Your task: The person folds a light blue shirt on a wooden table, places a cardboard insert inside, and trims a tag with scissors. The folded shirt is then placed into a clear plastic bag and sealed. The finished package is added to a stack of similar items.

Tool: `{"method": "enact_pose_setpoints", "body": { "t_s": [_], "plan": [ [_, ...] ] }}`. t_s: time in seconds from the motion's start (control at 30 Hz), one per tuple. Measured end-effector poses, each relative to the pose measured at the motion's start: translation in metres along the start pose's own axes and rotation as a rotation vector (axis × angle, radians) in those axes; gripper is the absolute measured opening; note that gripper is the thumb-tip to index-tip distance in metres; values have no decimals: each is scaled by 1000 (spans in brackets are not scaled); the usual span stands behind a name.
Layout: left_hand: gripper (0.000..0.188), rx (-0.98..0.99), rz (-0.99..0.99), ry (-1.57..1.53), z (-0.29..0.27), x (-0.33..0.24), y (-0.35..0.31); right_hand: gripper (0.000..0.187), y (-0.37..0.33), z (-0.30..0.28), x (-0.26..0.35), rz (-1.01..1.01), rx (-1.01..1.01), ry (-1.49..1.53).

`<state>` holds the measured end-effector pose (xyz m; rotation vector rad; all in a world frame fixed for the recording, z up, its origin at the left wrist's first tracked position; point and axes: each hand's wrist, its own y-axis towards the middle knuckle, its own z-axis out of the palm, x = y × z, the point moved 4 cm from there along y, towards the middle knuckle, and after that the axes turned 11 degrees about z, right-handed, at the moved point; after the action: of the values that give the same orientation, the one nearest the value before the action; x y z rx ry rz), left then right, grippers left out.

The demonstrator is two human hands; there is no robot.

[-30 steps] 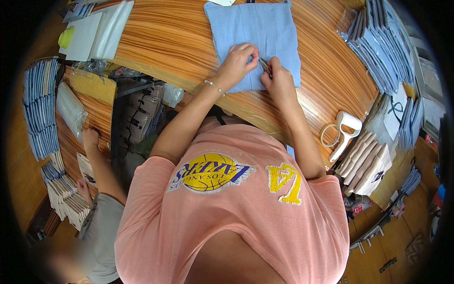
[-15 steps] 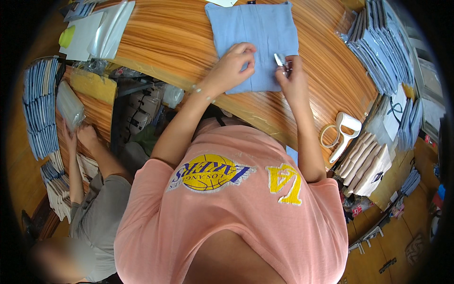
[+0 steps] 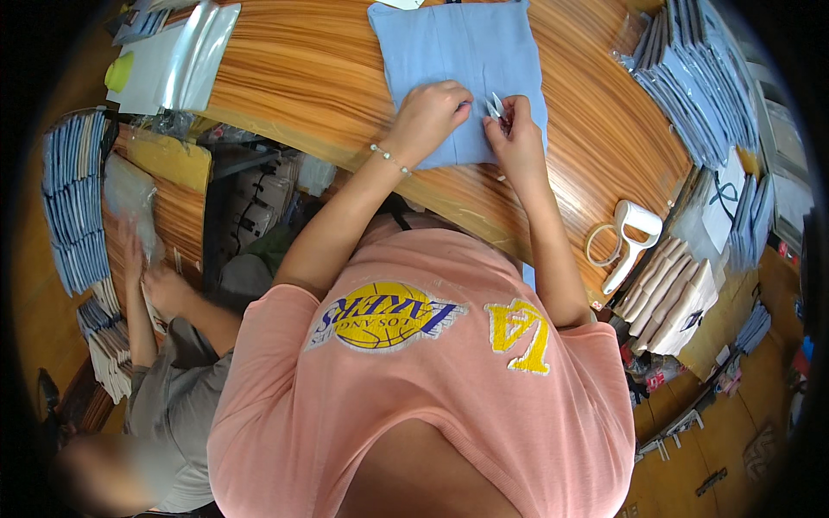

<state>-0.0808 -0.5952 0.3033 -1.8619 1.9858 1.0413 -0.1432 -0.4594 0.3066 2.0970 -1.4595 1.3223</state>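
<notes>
Held metal snips [image 3: 495, 105] clamped in R hand [image 3: 522, 142], w/ blades pointing away from body. Had L hand [image 3: 427, 112] curled just L of snips; couldn't tell if fingertips met or held anything. Had light-blue cloth [image 3: 458, 52] spread under both hands, on woodgrain table [image 3: 294, 60]. Saw white handled tool [image 3: 629, 257] R of R grip, nearer body.

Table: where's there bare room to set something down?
Bare table shows left of the blue cloth, out to the plastic sleeves, and right of it, toward the blue stack. Crowded: the cloth, under the left hand, right hand and snips; the lower right, with ring, white tool and beige stack.
</notes>
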Motion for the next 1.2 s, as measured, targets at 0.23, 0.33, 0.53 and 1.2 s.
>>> {"method": "enact_pose_setpoints", "body": {
  "t_s": [0.23, 0.33, 0.53, 1.2],
  "plan": [
    [6, -62, 58, 153, 8, -4, 4, 26, -6, 6, 4, -110, 18, -252],
    [4, -99, 40, 183, 10, -4, 5, 24, -4, 10, 5, -139, 43, -294],
    [5, -90, -41, 87, 6, 1, 6, 22, -1, 12, 6, -128, 73, -357],
    [5, -128, -16, 74, 11, 1, 6, 23, 1, 12, 3, -141, 100, -399]
  ]
}}
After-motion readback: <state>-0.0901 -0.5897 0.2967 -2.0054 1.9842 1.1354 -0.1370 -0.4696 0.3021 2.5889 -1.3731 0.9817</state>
